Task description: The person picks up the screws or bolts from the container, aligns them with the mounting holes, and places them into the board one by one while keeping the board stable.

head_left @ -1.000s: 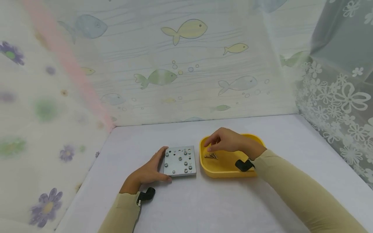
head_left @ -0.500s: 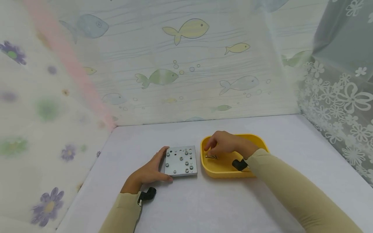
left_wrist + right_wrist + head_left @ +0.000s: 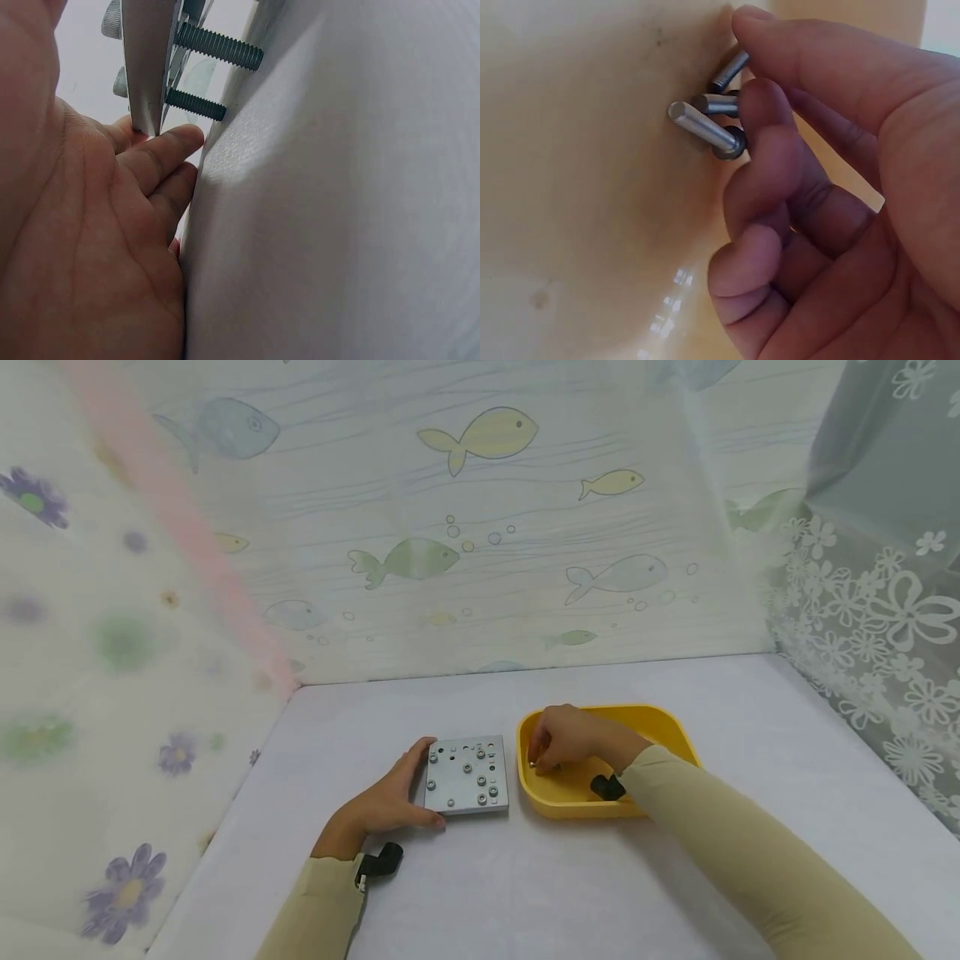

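A square metal plate with several socket head screws and open holes lies left of the tray. My left hand holds it by its left side, fingers at the back corner and thumb along the front edge. In the left wrist view, threaded screw shanks stick out beneath the plate, above the white surface. Inside the yellow tray, my right hand is low with curled fingers, pinching a screw between thumb and fingertips. Other loose screws lie right beside those fingers.
A white cloth covers the table. Fish-patterned curtain hangs behind, and a flowered sheet stands at the right. Black wrist cameras are strapped to both wrists.
My right hand has lowered into the tray and its fingers have closed in on the screws there. The left hand and the plate stay in place.
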### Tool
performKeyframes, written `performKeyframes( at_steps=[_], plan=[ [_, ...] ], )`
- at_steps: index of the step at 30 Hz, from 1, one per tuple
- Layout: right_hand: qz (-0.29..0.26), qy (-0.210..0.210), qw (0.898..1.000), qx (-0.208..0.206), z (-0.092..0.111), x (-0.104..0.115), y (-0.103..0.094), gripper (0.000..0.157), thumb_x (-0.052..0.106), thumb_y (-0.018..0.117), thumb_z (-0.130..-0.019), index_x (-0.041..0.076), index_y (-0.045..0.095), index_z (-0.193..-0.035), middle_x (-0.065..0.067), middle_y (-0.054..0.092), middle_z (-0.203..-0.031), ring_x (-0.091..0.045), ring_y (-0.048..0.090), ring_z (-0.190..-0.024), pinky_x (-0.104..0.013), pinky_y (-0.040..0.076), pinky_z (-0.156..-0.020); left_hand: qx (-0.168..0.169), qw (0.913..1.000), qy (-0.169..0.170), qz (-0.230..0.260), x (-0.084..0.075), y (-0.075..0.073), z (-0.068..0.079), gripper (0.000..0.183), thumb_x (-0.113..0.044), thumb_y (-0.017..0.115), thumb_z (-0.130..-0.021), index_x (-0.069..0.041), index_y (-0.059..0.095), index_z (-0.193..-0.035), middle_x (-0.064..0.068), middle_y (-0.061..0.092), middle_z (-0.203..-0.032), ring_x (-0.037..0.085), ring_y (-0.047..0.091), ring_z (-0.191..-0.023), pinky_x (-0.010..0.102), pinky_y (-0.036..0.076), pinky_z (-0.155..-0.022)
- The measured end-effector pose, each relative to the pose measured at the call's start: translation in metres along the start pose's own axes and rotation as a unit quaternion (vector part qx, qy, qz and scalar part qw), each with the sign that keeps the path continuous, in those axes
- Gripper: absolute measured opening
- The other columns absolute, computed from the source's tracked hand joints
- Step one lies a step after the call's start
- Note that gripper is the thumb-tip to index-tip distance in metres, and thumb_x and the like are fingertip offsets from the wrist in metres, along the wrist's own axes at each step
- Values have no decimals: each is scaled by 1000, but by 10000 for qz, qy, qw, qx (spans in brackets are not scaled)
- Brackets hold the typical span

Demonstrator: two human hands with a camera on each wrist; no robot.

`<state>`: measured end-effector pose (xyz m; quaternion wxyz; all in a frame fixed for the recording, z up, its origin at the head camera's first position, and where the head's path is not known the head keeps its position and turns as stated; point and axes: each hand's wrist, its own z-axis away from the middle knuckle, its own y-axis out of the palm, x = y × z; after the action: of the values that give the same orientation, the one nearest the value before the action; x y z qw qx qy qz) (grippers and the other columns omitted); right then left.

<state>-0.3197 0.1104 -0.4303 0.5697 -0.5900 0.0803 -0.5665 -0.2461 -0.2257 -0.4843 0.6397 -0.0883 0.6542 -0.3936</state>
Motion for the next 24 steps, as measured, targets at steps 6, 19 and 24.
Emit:
performKeyframes(
  at_steps=[6, 19, 24],
  plan=[
    [108, -33, 9999, -27, -4, 1, 3, 8, 18, 86, -83, 22, 79, -85, 5, 72, -82, -14, 64, -74, -28, 55, -69, 16, 10000, -16, -23, -1, 0, 0, 129, -35, 96, -63, -28, 16, -164, -2, 21, -170, 22, 12, -161, 55, 13, -128],
    [289, -173, 9994, -31, -4, 1, 6, 7, 14, 78, -87, 20, 76, -84, 4, 69, -81, -14, 60, -72, -28, 51, -67, -16, 10000, -50, -61, 3, 0, -1, 129, -38, 96, -62, -31, 16, -163, -2, 19, -171, 25, 12, -161, 57, 13, -128],
    [301, -245, 9992, 11, -4, -1, 6, 9, 15, 73, -88, 19, 72, -80, 4, 63, -73, -12, 56, -66, -26, 46, -62, -8, 10000, -12, -50, 1, 0, -1, 131, -38, 96, -62, -28, 16, -164, -1, 20, -171, 24, 11, -161, 57, 13, -128]
  ],
)
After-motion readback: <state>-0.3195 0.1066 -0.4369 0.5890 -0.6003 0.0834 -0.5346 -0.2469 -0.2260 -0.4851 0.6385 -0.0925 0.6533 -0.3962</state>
